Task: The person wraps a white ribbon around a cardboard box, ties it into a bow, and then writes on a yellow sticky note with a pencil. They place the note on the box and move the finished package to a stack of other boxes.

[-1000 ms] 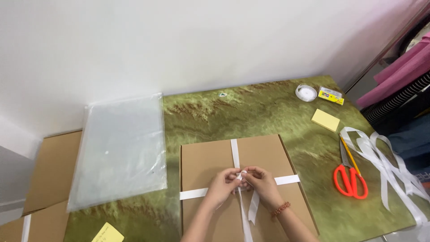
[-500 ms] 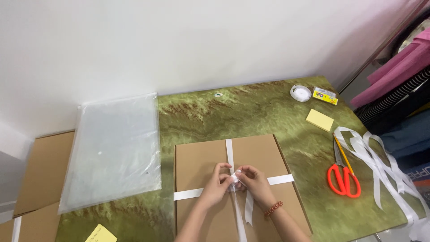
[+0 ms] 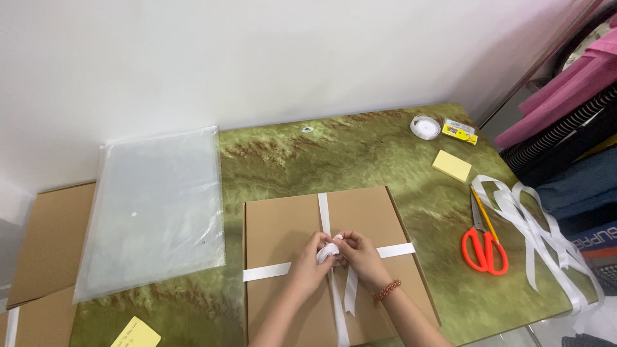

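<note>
A flat brown cardboard box (image 3: 283,225) lies on the green marbled table (image 3: 360,154), bound crosswise by a white ribbon (image 3: 323,209). My left hand (image 3: 310,260) and my right hand (image 3: 360,256) meet at the ribbon's crossing in the middle of the lid. Both pinch the ribbon's bunched knot (image 3: 330,249). A loose ribbon tail (image 3: 351,292) hangs toward me below my right hand. A red bead bracelet (image 3: 387,290) circles my right wrist.
Orange-handled scissors (image 3: 483,247) and a pencil (image 3: 485,212) lie right of the box, beside loose white ribbon (image 3: 546,241). A yellow sticky pad (image 3: 452,165), tape roll (image 3: 425,126) and small yellow box (image 3: 459,130) sit far right. A clear plastic bag (image 3: 154,205) covers the left.
The view has drifted slightly, shifting everything in frame. My hands stay at the ribbon crossing, fingers working the knot a little tighter.
</note>
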